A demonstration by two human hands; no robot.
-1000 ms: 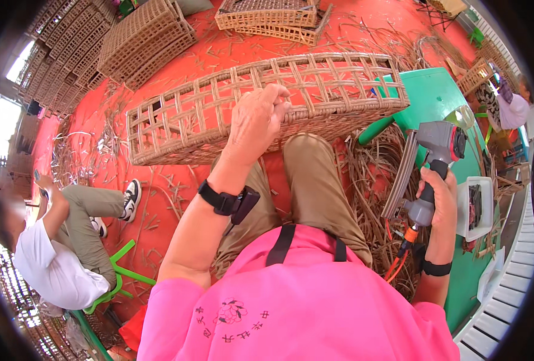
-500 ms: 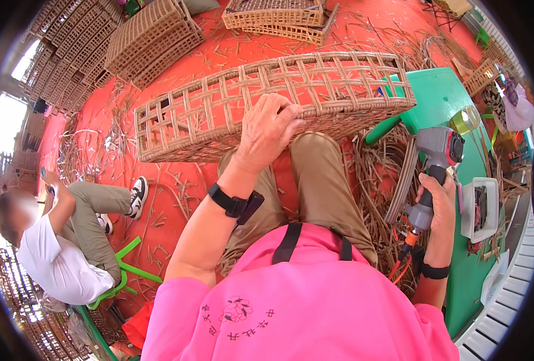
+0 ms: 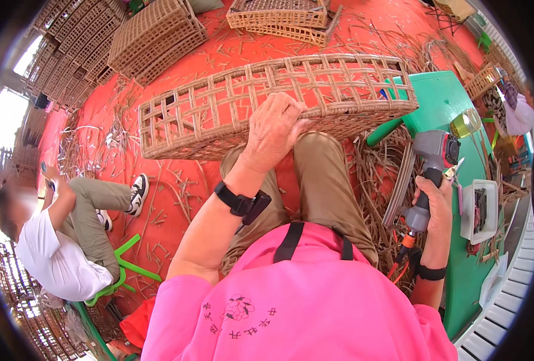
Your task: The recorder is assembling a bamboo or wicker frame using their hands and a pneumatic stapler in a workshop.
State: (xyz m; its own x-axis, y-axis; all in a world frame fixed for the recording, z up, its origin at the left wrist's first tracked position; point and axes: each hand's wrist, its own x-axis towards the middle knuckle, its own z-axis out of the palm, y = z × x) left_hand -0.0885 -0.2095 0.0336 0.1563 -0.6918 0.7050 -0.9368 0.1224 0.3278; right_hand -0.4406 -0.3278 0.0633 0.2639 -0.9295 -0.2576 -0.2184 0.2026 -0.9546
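A long brown woven basket [image 3: 219,129] rests on its side across my knees, its open lattice facing up. My left hand [image 3: 274,129] is closed over the basket's near edge at about the middle; the fingertips are partly hidden behind the weave. My right hand [image 3: 434,201] is wrapped round the handle of a grey and black pneumatic nail gun [image 3: 438,150]. The tool is held upright to the right of my legs, apart from the basket, with an orange fitting and hose at its lower end.
At my right stands a green table [image 3: 435,93] with a glass jar [image 3: 464,122] and a white tray [image 3: 479,210] of small tools. Loose strips [image 3: 375,180] lie beside my leg. Woven baskets [image 3: 152,42] are stacked behind. A person [image 3: 68,234] sits on a green stool at left.
The view has shifted slightly. My left hand keeps its hold on the basket edge, and the nail gun stays in my right hand with hardly any movement.
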